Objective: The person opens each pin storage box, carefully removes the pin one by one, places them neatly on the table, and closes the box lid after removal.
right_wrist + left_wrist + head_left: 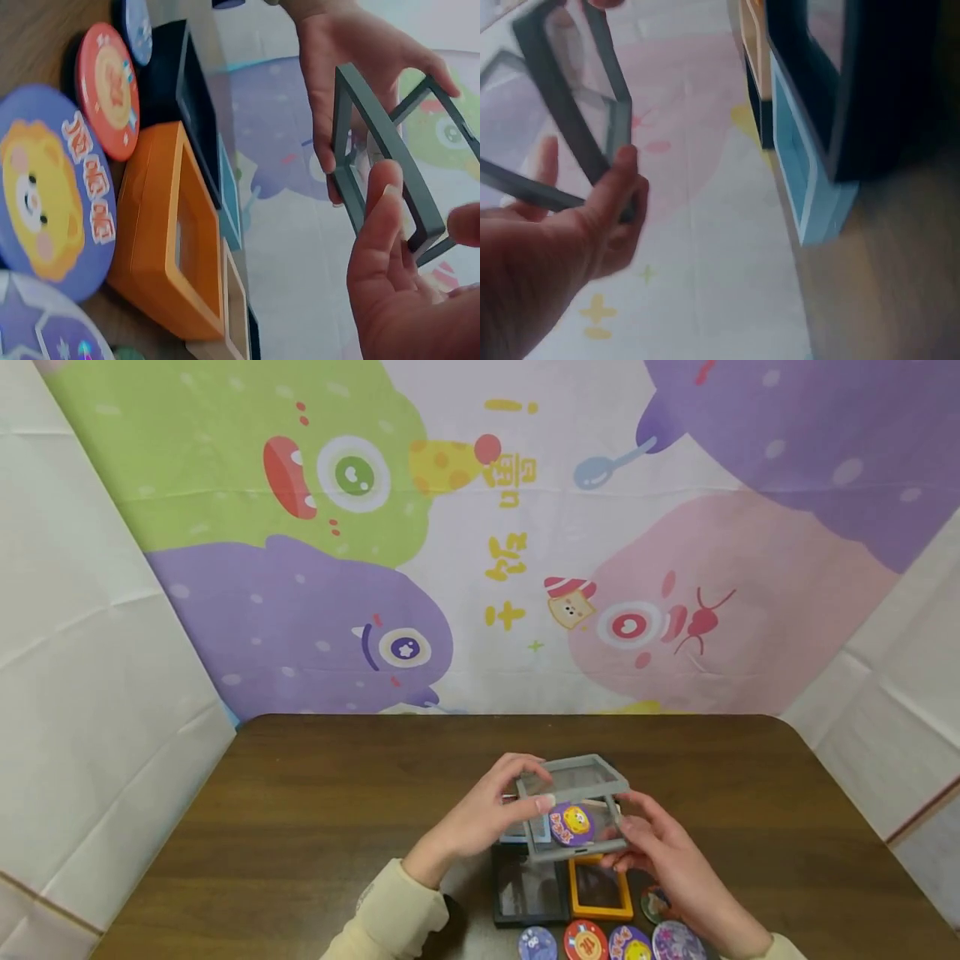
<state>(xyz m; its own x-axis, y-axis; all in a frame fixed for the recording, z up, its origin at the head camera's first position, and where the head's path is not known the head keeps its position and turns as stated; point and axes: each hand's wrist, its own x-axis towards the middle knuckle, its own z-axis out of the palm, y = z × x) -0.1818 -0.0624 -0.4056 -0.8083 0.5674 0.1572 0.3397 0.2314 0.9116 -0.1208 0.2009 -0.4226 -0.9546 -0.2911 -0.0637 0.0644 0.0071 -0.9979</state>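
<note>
A grey display frame point(577, 852) with clear film windows is held up over the table, its two halves swung apart at an angle. My left hand point(480, 810) pinches the left side, thumb along the edge of the raised half. The right hand point(667, 852) grips the right side of the lower half between thumb and fingers. Within the lower half shows a round purple badge point(573, 824) with a yellow lion face. The right wrist view has the grey frame point(390, 142) between both hands, with the right thumb point(381, 214) pressed against its edge.
Beneath the hands lie a black frame point(531, 920), an orange frame point(602, 912) and a partly covered light blue frame point(831, 217). Nearer the front are several round badges, among them a red one point(585, 939) and another purple lion badge point(630, 945). A patterned cloth point(465, 677) hangs behind the table.
</note>
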